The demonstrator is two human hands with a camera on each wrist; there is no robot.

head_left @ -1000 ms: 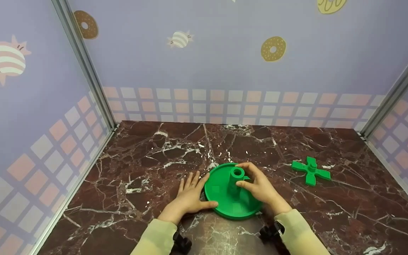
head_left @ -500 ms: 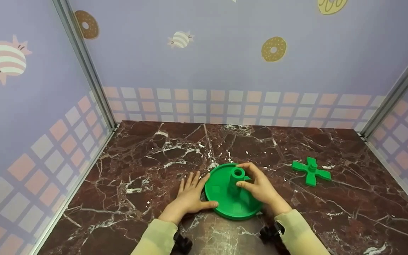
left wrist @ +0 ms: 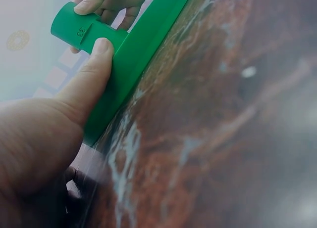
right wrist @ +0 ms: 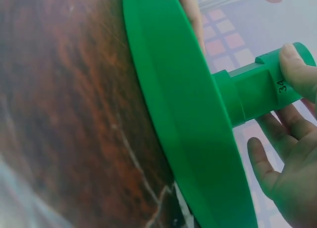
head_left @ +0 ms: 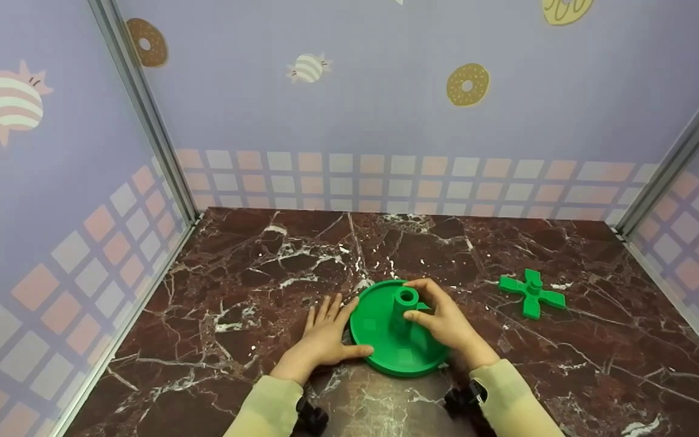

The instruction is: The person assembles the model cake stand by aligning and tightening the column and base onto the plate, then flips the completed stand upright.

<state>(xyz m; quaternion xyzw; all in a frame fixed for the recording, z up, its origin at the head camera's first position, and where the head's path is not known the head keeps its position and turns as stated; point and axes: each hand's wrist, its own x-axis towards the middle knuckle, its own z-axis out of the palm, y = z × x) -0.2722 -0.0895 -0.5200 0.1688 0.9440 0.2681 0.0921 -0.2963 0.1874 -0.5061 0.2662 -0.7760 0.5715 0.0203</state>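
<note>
A round green dish (head_left: 380, 331) with a low raised rim lies on the table. Out of its middle rises an upright green tube (head_left: 403, 312), hollow at the top and marked with a number in both wrist views. My right hand (head_left: 448, 321) grips this tube, thumb on the near side and fingers reaching around the far side. At the dish's left edge, my left hand (head_left: 325, 341) rests with fingers spread and straight. Its thumb (left wrist: 91, 72) lies over the rim. To the right, apart from both hands, lies a green cross-shaped piece (head_left: 533, 294) with a short central peg.
The dark red marbled table (head_left: 252, 267) carries small white flecks near its middle. Lilac panels (head_left: 380, 115) printed with sweets enclose it at the back and both sides, joined by metal corner posts (head_left: 143, 109). Black wrist devices (head_left: 312, 417) sit under both sleeves.
</note>
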